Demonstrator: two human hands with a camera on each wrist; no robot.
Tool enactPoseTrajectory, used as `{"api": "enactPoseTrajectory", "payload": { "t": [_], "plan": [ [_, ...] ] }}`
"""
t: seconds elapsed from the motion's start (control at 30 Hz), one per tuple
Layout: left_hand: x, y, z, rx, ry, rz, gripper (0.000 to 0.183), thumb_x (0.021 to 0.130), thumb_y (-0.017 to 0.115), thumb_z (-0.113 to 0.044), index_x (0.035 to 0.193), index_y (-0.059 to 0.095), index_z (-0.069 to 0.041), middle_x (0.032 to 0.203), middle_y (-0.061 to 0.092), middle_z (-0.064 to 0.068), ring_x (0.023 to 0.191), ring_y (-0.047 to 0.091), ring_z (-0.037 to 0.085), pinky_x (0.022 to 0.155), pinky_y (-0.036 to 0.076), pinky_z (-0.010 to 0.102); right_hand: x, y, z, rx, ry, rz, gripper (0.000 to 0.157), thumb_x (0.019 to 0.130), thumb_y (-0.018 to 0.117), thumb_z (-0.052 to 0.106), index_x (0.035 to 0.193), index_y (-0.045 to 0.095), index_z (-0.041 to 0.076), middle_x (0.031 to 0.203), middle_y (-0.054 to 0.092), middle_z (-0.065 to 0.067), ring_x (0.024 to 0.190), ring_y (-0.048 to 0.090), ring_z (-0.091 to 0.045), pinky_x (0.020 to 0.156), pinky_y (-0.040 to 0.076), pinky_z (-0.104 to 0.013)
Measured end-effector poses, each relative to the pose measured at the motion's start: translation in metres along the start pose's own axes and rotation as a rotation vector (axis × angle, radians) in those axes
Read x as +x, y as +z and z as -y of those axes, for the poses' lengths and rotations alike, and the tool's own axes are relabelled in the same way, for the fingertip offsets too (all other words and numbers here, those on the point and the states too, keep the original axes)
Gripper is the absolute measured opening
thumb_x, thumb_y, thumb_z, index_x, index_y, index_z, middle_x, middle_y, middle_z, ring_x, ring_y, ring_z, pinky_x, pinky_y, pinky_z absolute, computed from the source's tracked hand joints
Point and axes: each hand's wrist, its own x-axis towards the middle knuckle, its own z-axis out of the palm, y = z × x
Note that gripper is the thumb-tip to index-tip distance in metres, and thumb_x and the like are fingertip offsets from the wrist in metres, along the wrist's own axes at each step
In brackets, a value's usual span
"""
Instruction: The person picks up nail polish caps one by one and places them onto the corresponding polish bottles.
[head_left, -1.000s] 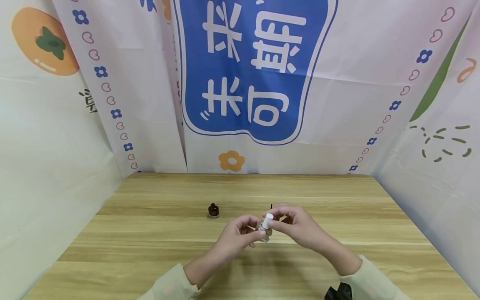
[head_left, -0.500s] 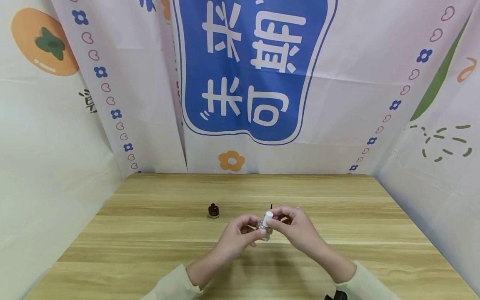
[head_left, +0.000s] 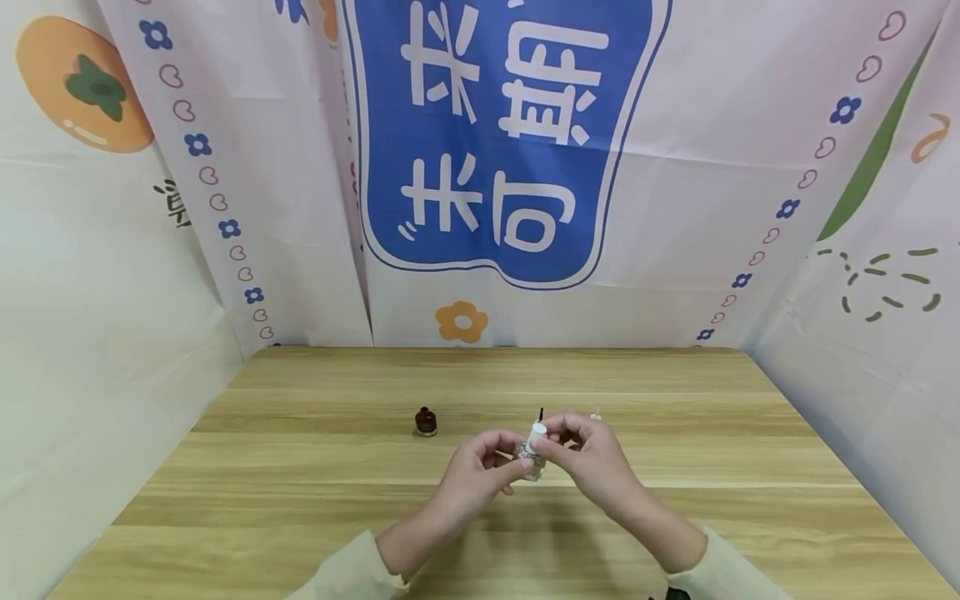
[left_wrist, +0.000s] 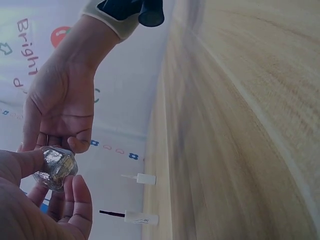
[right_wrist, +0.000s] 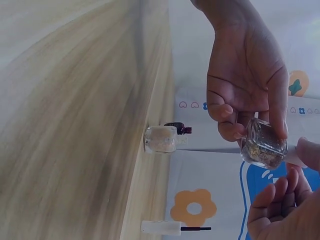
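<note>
Between both hands is a small clear nail polish bottle (right_wrist: 263, 145) with gold-silver glitter inside, held above the table. My left hand (head_left: 476, 471) grips the glass body between thumb and fingers. Its white cap (head_left: 536, 437) sits on the bottle's neck, tilted a little, and my right hand (head_left: 592, 454) pinches it between thumb and fingers. From the left wrist view, the glittery glass (left_wrist: 59, 167) shows past the left thumb while the cap is hidden. I cannot tell whether the cap is fully screwed on.
An uncapped dark red nail polish bottle (head_left: 426, 423) stands left on the wooden table (head_left: 300, 467). Close by is a pale clear bottle (right_wrist: 161, 139). Beyond the hands, two white caps stand with brushes upward, one black-bristled (left_wrist: 141, 217), one pale (left_wrist: 146, 178). Printed cloth (head_left: 675, 275) encloses the table.
My right hand and forearm have shifted slightly left, uncovering the pale brush behind it. The left hand keeps its grip on the bottle, almost in place.
</note>
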Motion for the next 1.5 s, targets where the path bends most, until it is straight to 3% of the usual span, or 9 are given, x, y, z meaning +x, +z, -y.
{"api": "enactPoseTrajectory", "payload": {
  "t": [0.27, 0.87, 1.13, 1.33, 1.5],
  "plan": [
    [-0.001, 0.001, 0.001, 0.006, -0.002, -0.018, 0.025, 0.086, 0.073, -0.01, 0.107, 0.065, 0.001, 0.093, 0.063, 0.007, 0.075, 0.059, 0.016, 0.061, 0.052, 0.024, -0.002, 0.004, 0.001, 0.006, 0.016, -0.044, 0.014, 0.084, 0.076, 0.013, 0.093, 0.07, 0.004, 0.083, 0.06, -0.005, 0.081, 0.054, -0.018, 0.072, 0.047, -0.027],
    [0.002, 0.01, -0.004, 0.039, 0.005, 0.004, 0.025, 0.085, 0.075, -0.011, 0.106, 0.067, -0.001, 0.096, 0.063, 0.005, 0.078, 0.059, 0.016, 0.062, 0.052, 0.025, -0.006, -0.013, 0.003, -0.064, -0.019, -0.004, 0.023, 0.085, 0.077, 0.021, 0.1, 0.071, 0.006, 0.087, 0.062, -0.006, 0.081, 0.057, -0.019, 0.067, 0.05, -0.028],
    [0.005, 0.016, -0.004, 0.091, 0.035, 0.003, 0.027, 0.085, 0.075, -0.013, 0.109, 0.069, -0.005, 0.096, 0.066, 0.003, 0.084, 0.06, 0.019, 0.066, 0.054, 0.031, -0.009, -0.021, 0.003, -0.056, -0.021, 0.01, 0.022, 0.085, 0.076, 0.021, 0.099, 0.07, 0.006, 0.089, 0.062, -0.007, 0.082, 0.058, -0.022, 0.068, 0.051, -0.028],
    [0.01, 0.021, -0.001, 0.124, 0.078, 0.009, 0.026, 0.085, 0.075, -0.012, 0.109, 0.069, -0.006, 0.098, 0.067, 0.002, 0.09, 0.059, 0.017, 0.072, 0.052, 0.027, -0.01, -0.028, -0.002, -0.047, -0.003, 0.009, 0.024, 0.085, 0.076, 0.021, 0.1, 0.067, 0.005, 0.091, 0.063, -0.008, 0.083, 0.059, -0.022, 0.068, 0.051, -0.028],
    [0.016, 0.029, 0.004, 0.106, 0.063, 0.015, 0.022, 0.085, 0.075, -0.011, 0.107, 0.07, -0.008, 0.096, 0.066, 0.001, 0.09, 0.059, 0.016, 0.076, 0.051, 0.027, -0.009, -0.031, -0.007, -0.047, 0.009, -0.008, 0.023, 0.085, 0.076, 0.02, 0.099, 0.067, 0.003, 0.091, 0.064, -0.008, 0.085, 0.06, -0.02, 0.07, 0.052, -0.028]
  ]
}}
